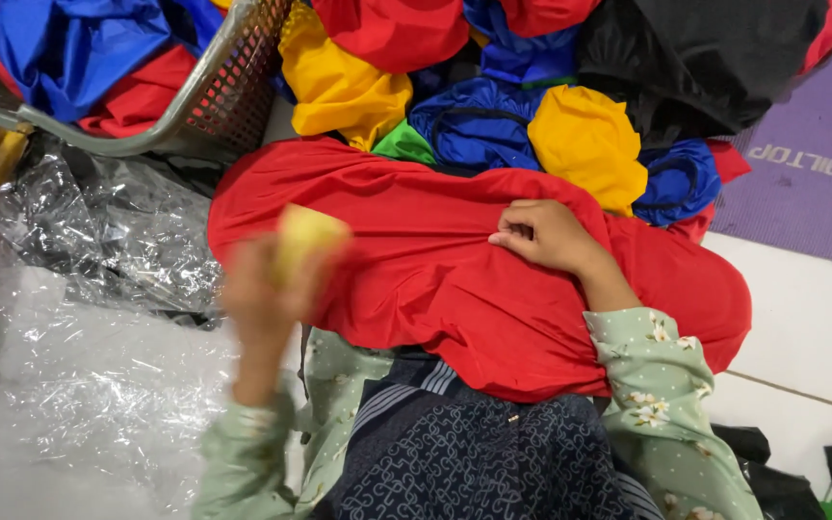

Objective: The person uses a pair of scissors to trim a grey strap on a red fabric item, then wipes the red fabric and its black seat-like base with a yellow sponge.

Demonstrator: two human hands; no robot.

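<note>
A large red cloth (416, 250) lies spread over my lap. My right hand (546, 234) rests on its upper right part, fingers curled and pinching a fold of the fabric. My left hand (267, 289), blurred by motion, is raised over the cloth's left edge and grips a small pale yellow object (306, 238); its kind cannot be made out. Both arms wear pale green flowered sleeves.
Beyond the red cloth is a heap of yellow (585, 140), blue (479, 125), red and black (715, 58) fabric. A grey mesh basket (228, 82) holding blue and red cloth stands at the upper left. Clear plastic wrap (98, 318) covers the floor on the left. A purple mat (820, 144) and white tiles lie right.
</note>
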